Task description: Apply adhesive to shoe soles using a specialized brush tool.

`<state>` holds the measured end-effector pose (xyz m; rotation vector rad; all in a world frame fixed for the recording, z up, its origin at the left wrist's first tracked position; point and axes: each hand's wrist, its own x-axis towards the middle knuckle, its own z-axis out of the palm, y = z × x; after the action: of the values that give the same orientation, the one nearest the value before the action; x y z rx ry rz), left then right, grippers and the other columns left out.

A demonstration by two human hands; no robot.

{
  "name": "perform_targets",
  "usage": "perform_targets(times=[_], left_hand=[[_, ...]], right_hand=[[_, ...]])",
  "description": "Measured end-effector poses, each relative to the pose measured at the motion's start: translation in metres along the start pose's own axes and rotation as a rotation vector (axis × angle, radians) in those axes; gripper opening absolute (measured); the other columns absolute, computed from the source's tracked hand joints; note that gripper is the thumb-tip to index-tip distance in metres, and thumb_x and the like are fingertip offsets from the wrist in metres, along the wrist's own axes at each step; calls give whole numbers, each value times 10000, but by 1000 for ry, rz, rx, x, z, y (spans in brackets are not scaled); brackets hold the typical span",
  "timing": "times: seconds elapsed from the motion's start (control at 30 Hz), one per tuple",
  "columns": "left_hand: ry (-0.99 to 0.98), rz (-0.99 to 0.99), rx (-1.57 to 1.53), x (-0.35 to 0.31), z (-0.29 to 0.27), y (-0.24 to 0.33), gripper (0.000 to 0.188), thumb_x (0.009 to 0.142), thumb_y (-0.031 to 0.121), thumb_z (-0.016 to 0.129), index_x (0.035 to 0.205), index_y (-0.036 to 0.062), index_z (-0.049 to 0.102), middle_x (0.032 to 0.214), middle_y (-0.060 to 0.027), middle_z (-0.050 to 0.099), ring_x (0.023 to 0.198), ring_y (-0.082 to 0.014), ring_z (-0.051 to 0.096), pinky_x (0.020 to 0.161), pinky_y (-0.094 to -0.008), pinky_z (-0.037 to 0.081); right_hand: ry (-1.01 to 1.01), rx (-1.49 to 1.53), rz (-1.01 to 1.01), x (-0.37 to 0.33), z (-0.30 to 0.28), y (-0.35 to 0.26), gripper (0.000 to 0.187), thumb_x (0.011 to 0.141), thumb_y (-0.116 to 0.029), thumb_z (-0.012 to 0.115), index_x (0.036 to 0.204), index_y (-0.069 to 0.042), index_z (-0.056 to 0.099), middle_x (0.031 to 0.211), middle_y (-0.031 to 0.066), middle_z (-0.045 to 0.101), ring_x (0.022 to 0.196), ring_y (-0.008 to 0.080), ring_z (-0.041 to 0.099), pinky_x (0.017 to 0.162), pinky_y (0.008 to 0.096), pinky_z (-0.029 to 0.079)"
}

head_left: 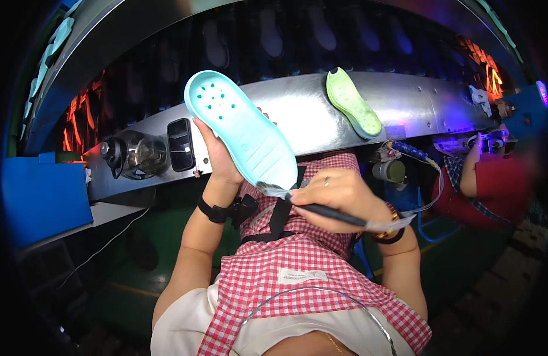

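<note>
My left hand (224, 161) is closed around the underside of a light blue shoe sole (250, 133), which is tilted with its near end low toward my lap. Dark green dots mark the sole's far end, and ridges cross its near part. In my right hand (339, 193) is a brush (330, 212) with a black handle, its bristles touching the sole's near edge. Clear tubing or wrap covers the handle's rear end by my wrist. A yellow-green shoe sole (352, 105) lies apart on the metal ledge, beyond my right hand.
The metal ledge (309, 113) carries a black phone (181, 144) and a clear jug (140, 154) at left. A lidded jar (395, 171) stands at right near a blue-wrapped cable (408, 149). Behind runs a dark conveyor (244, 50) with several soles. Another person's arm (471, 169) is at far right.
</note>
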<state>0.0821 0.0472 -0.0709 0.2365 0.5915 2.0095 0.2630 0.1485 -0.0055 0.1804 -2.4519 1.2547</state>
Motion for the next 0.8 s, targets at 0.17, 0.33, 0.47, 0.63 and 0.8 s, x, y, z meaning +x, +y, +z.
perform_targets(times=[0.17, 0.33, 0.47, 0.63, 0.8], left_hand=[[-155, -2, -213, -2, 22, -9, 853, 764, 727, 168, 1310, 81, 281, 1093, -166, 509, 1006, -310, 495, 923, -500, 355], [-221, 64, -113, 5, 29, 4, 913, 732, 761, 133, 1280, 57, 326, 1077, -172, 527, 991, -328, 519, 883, -461, 407], [-136, 116, -43, 2, 28, 15, 887, 747, 746, 186, 1262, 42, 345, 1089, -165, 511, 1009, -348, 485, 917, -504, 348], [-184, 198, 36, 5, 20, 25, 926, 714, 776, 173, 1243, 42, 369, 1134, -162, 490, 1040, -360, 469, 933, -505, 339], [-92, 232, 1, 7, 34, 32, 929, 700, 781, 229, 1274, 60, 344, 1168, -156, 475, 1062, -327, 471, 968, -509, 314]], right_hand=[[327, 146, 286, 30, -18, 7, 185, 654, -31, 687, 836, -25, 656, 759, 99, 638, 692, 199, 610, 615, 276, 475], [50, 353, 63, 19, -6, -3, 231, 654, -29, 690, 881, -21, 649, 780, 108, 640, 714, 190, 615, 670, 275, 482], [323, 292, 244, 14, -15, 15, 210, 693, -6, 663, 902, -18, 644, 837, 107, 643, 729, 168, 608, 661, 267, 479], [44, 412, 75, 8, -18, 5, 220, 649, 43, 674, 860, -14, 645, 887, 132, 646, 785, 211, 622, 715, 285, 481], [212, 553, 409, 8, -16, 13, 212, 663, 79, 637, 867, 20, 633, 890, 147, 631, 797, 181, 603, 718, 272, 478]])
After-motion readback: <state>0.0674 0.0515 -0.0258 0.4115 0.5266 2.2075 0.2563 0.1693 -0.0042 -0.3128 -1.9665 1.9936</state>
